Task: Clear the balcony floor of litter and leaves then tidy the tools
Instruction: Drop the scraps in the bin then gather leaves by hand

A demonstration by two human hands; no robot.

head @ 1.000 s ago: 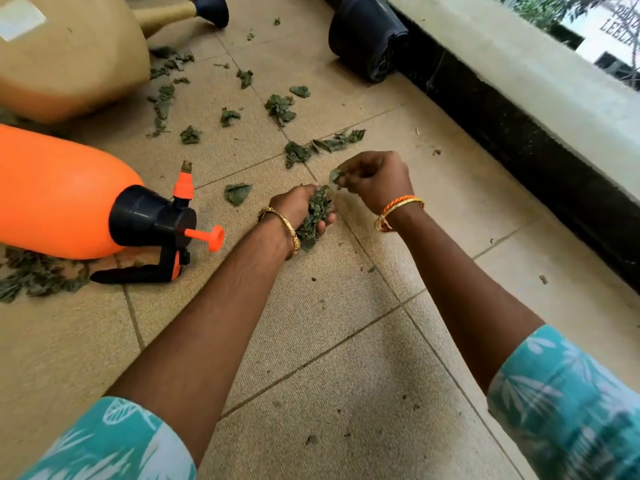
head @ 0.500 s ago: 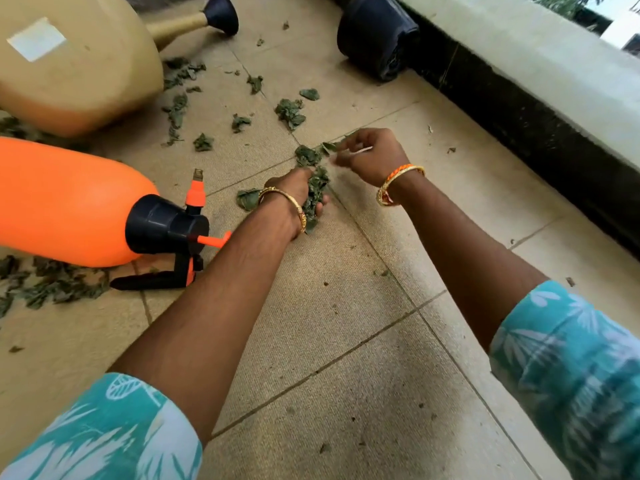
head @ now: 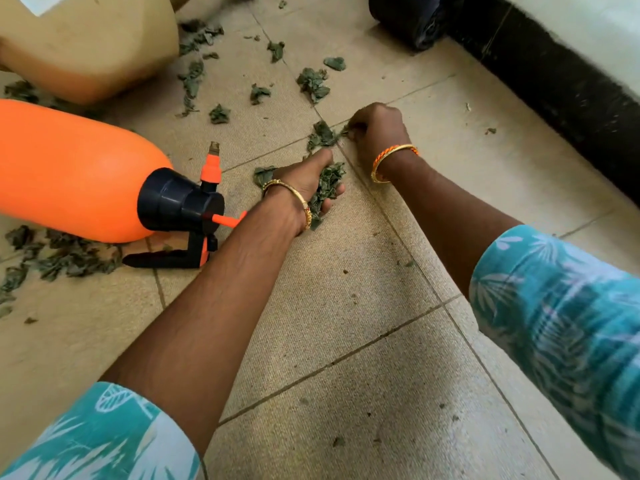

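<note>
My left hand is cupped around a bunch of wilted green leaves, low over the tiled balcony floor. My right hand is a little farther out, with its fingers closed on a leaf that lies on the tile joint. Several more leaves are scattered on the tiles beyond both hands. Another pile of leaves lies under the orange sprayer at the left.
An orange pressure sprayer with a black cap and trigger lies on its side at the left. A tan watering can lies behind it. A black pot rests by the dark base of the balcony wall at the right.
My right hand left the bunch in my left hand, reached outward and came down onto a leaf on the floor. My left hand stayed shut on its leaves. The view moved closer in.
</note>
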